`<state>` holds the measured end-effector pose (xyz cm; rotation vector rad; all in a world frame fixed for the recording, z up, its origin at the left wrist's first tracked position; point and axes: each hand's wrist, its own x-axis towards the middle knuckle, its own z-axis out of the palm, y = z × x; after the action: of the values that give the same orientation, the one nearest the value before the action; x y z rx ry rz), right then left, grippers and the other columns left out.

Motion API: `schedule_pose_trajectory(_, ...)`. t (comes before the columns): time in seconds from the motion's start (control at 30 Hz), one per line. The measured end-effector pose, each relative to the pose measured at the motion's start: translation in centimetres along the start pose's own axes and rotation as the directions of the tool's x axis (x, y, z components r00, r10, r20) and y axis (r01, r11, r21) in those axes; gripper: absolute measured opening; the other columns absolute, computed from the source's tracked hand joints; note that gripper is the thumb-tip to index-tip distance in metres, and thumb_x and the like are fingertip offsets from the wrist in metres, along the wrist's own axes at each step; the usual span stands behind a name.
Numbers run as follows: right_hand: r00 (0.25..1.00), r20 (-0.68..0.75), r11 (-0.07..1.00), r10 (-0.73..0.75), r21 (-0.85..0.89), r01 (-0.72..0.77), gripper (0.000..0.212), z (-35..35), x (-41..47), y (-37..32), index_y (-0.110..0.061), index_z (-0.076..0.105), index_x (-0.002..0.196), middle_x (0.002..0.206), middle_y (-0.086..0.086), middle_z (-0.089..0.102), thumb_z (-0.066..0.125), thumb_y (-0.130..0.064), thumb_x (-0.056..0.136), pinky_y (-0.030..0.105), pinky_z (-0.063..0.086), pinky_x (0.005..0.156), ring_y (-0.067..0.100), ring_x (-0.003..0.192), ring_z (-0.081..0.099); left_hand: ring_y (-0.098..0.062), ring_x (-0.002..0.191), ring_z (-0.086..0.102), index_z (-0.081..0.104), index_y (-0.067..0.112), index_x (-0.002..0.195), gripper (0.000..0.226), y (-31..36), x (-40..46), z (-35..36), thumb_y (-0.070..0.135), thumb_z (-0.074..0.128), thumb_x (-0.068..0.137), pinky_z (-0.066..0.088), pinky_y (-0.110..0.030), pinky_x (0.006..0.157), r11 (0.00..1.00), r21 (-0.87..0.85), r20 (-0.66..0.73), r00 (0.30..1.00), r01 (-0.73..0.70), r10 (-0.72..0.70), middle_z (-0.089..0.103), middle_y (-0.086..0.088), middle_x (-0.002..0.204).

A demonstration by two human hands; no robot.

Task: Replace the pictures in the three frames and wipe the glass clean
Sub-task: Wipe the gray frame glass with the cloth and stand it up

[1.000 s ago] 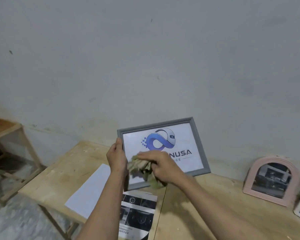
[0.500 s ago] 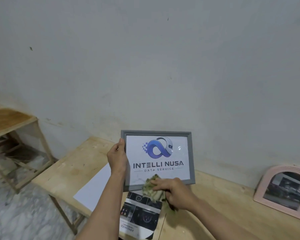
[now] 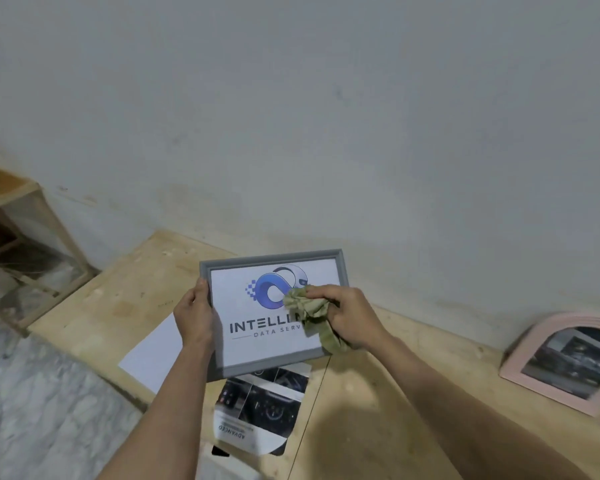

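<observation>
A grey picture frame (image 3: 272, 259) with a blue logo print behind its glass is held up over the wooden table (image 3: 111, 306). My left hand (image 3: 194, 315) grips the frame's left edge. My right hand (image 3: 345, 315) holds a crumpled green cloth (image 3: 309, 311) pressed against the right half of the glass, covering part of the lettering. A pink arched frame (image 3: 520, 348) with a dark picture leans against the wall at the right.
A dark printed picture (image 3: 264, 407) and a blank white sheet (image 3: 153, 355) lie on the table under the frame. A wooden shelf unit (image 3: 32, 216) stands at the left over a marble floor (image 3: 32, 410). The grey wall (image 3: 326, 116) runs close behind the table.
My right hand has carried the cloth from the frame's lower edge up onto the right half of the glass. The frame stays in my left hand.
</observation>
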<state>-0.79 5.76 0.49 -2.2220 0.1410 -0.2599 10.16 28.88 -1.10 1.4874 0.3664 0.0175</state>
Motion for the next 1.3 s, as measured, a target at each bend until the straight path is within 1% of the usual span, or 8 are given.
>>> schedule_pose_trajectory(0.47,0.998,-0.069,0.991,-0.007,-0.133,-0.002,0.038,0.5,16.2,15.2,0.002,0.072,0.101,0.107,0.017,0.070,0.048,0.010,0.073,0.006,0.043,0.088,0.027,0.098,0.066,-0.018,0.068,0.052,0.064,0.012,0.081,0.032,-6.2,8.8,1.9,0.039,0.060,0.097,0.045,-0.032,0.072,0.978,0.115,-0.246,0.959,0.172,-0.140,0.059,0.001,0.074)
schedule_pose_trajectory(0.67,0.954,0.236,0.963,0.185,-0.238,-0.128,0.036,7.2,17.8,23.9,-0.003,0.066,0.119,0.125,0.017,0.063,0.048,-0.003,0.087,0.044,0.040,0.107,0.031,0.120,0.056,-0.019,0.068,0.048,0.060,0.015,0.074,0.033,-8.0,10.9,0.4,0.040,0.062,0.094,0.043,-0.035,0.073,0.966,0.156,-0.343,0.929,0.205,-0.141,0.055,0.000,0.073)
schedule_pose_trajectory(0.77,0.980,0.200,0.915,0.017,-0.399,0.066,0.060,10.2,16.2,27.9,0.001,0.056,0.129,0.137,0.017,0.053,0.024,-0.004,0.079,0.033,0.025,0.116,0.028,0.130,0.046,-0.018,0.067,0.050,0.060,0.018,0.072,0.031,-8.6,11.1,0.1,0.039,0.062,0.095,0.044,-0.032,0.070,0.966,0.150,-0.354,0.924,0.208,-0.144,0.057,0.001,0.074)
schedule_pose_trajectory(0.97,0.869,0.493,0.843,0.046,-0.485,0.231,0.069,8.3,17.5,25.4,0.001,0.032,0.145,0.155,0.019,0.024,0.040,0.004,0.076,0.040,0.022,0.117,0.032,0.144,0.023,-0.014,0.065,0.049,0.060,0.019,0.072,0.030,-7.8,10.3,0.7,0.037,0.061,0.096,0.043,-0.033,0.072,0.971,0.110,-0.328,0.930,0.211,-0.165,0.056,0.002,0.074)
schedule_pose_trajectory(1.07,0.902,0.414,0.975,0.125,-0.218,-0.035,0.061,6.3,15.9,21.2,0.001,0.036,0.142,0.147,0.017,0.037,0.047,0.014,0.083,0.024,0.022,0.111,0.016,0.137,0.033,-0.012,0.064,0.050,0.060,0.019,0.072,0.031,-6.5,9.2,1.1,0.037,0.060,0.097,0.043,-0.031,0.066,0.978,0.095,-0.282,0.947,0.186,-0.153,0.057,0.003,0.075)
schedule_pose_trajectory(1.13,0.910,0.271,0.930,0.312,0.110,-0.352,0.036,4.8,14.2,18.0,-0.007,0.064,0.120,0.105,0.003,0.065,0.051,0.005,0.088,0.017,0.044,0.084,-0.011,0.091,0.058,-0.013,0.064,0.051,0.060,0.018,0.072,0.031,-5.5,8.1,1.3,0.036,0.059,0.098,0.043,-0.029,0.064,0.983,0.076,-0.240,0.960,0.167,-0.145,0.057,0.002,0.075)
schedule_pose_trajectory(1.23,0.830,0.332,0.740,0.448,0.384,-0.553,0.028,1.8,11.8,14.0,-0.020,0.064,0.063,0.057,-0.007,0.050,0.055,-0.007,0.085,0.024,0.029,0.053,0.006,0.048,0.042,-0.015,0.064,0.052,0.059,0.017,0.071,0.033,-4.1,6.4,1.4,0.036,0.059,0.098,0.044,-0.029,0.063,0.988,0.043,-0.189,0.972,0.149,-0.139,0.058,0.000,0.074)
schedule_pose_trajectory(1.3,0.855,0.324,0.735,0.404,0.442,-0.514,0.015,-0.6,9.2,11.2,-0.013,0.072,0.080,0.066,-0.003,0.063,0.059,-0.009,0.086,0.021,0.040,0.053,0.012,0.055,0.054,-0.017,0.063,0.051,0.057,0.017,0.069,0.035,-3.0,5.1,1.5,0.036,0.058,0.098,0.042,-0.030,0.063,0.990,0.031,-0.146,0.980,0.138,-0.132,0.057,-0.001,0.072)
